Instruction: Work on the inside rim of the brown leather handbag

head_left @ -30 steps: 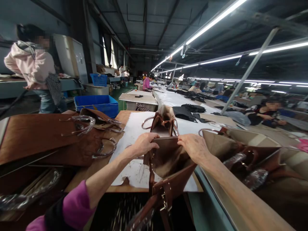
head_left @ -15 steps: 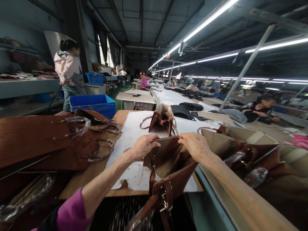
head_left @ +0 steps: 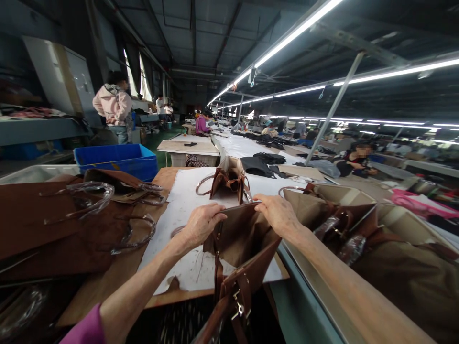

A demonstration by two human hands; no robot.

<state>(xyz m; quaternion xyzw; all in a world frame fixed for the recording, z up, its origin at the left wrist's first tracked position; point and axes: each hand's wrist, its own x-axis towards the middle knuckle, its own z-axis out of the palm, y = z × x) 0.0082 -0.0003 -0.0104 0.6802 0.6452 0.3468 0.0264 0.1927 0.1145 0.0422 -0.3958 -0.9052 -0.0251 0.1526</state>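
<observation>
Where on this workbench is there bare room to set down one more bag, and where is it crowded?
The white sheet is bare between the left hand and the small upright bag, and left towards the flat brown bags. Both hands, the right hand too, grip the open bag at the near edge. The right side is packed with tan bags.

Your left hand (head_left: 201, 223) and right hand (head_left: 276, 213) gripped a bag (head_left: 244, 248) of smooth brown leather with a matt, suede-like lining; its buckle (head_left: 237, 308) was shiny metal. The worktop (head_left: 107, 286) looked like bare matt wood under a sheet (head_left: 179, 210) of white paper, smudged and scuffed. Flat panels (head_left: 53, 224) beside you were matt brown leather, their handles (head_left: 89, 200) wrapped in glossy clear plastic. The crate (head_left: 114, 160) was smooth blue plastic.
</observation>
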